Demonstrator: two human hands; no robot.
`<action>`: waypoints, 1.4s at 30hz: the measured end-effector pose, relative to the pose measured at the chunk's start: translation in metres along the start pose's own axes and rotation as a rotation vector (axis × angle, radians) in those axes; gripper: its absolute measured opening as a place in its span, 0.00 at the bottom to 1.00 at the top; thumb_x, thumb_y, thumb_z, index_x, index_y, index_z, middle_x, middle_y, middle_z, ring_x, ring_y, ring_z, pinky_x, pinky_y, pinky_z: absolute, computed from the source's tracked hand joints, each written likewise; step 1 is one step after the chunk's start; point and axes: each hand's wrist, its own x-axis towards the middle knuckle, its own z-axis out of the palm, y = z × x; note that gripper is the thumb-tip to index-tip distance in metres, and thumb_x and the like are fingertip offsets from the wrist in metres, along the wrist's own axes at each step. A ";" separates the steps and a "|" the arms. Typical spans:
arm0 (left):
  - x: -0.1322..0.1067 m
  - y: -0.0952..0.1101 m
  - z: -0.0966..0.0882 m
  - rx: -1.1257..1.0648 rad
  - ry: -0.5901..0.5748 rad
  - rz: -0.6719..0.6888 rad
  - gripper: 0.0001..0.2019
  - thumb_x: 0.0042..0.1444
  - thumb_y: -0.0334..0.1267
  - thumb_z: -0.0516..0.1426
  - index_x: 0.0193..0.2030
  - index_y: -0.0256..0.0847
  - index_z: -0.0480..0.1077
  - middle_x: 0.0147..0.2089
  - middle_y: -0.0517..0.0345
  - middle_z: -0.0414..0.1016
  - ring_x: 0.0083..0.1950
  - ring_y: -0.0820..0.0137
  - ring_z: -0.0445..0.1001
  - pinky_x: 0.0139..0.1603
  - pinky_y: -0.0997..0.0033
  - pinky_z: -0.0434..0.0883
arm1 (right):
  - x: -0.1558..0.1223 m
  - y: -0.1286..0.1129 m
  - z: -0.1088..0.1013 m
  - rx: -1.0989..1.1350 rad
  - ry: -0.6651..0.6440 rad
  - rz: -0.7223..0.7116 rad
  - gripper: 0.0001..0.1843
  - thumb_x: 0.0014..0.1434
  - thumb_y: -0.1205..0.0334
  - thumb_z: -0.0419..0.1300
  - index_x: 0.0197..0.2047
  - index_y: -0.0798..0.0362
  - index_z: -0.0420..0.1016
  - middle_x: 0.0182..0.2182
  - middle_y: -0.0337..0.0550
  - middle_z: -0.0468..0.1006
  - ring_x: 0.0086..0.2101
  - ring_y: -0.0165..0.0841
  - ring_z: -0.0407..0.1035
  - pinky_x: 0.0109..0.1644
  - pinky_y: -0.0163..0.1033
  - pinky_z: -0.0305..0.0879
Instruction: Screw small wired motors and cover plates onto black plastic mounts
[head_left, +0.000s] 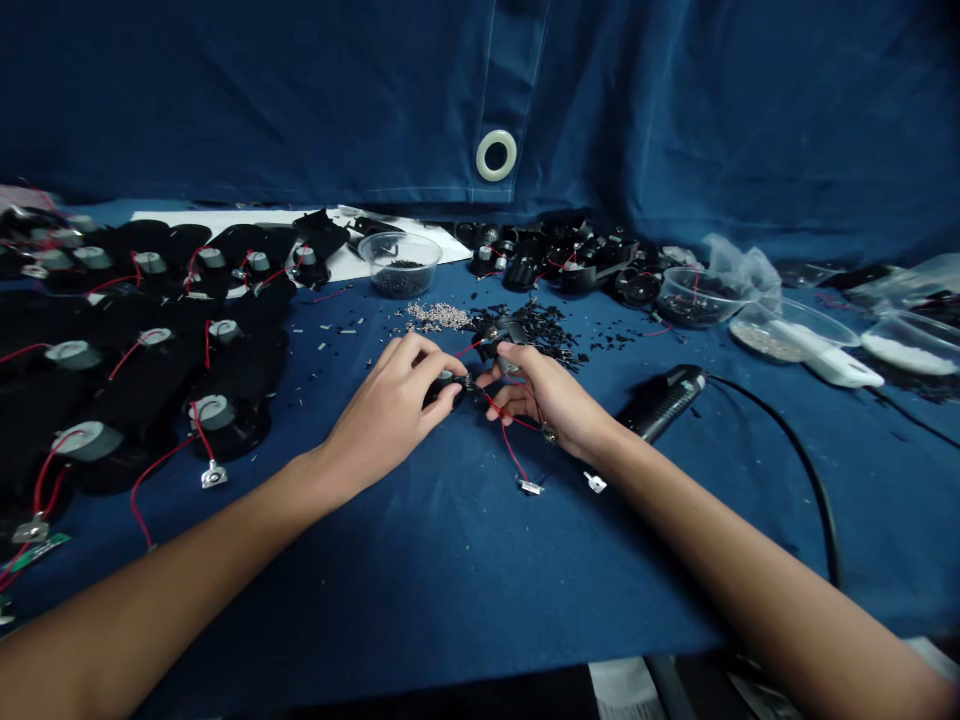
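Over the middle of the blue cloth, my left hand [401, 400] pinches a small black plastic part [448, 380] between thumb and fingers. Close beside it, my right hand [547, 395] curls around a black assembly with a greyish piece [508, 366], partly hidden by the thumb. Red wires [511, 445] run from between the hands and hang below the right fingers. A small metal terminal [530, 487] lies at one wire's end. Another metal piece [595, 482] rests under the right wrist. Whether the two held parts are joined cannot be made out.
At left stand rows of black housings [240, 385] with grey motors. Loose black pieces [540, 330] and silver screws [439, 317] lie beyond my hands. A clear bowl [401, 265] stands behind them. On the right are a black corded tool [667, 400] and more plastic tubs [697, 300].
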 end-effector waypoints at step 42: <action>-0.001 -0.002 0.001 0.023 0.018 -0.018 0.04 0.62 0.32 0.53 0.41 0.41 0.68 0.43 0.56 0.66 0.45 0.67 0.66 0.50 0.61 0.66 | -0.004 -0.007 0.000 0.207 -0.087 -0.039 0.17 0.60 0.47 0.50 0.32 0.52 0.66 0.35 0.46 0.79 0.36 0.33 0.71 0.47 0.39 0.65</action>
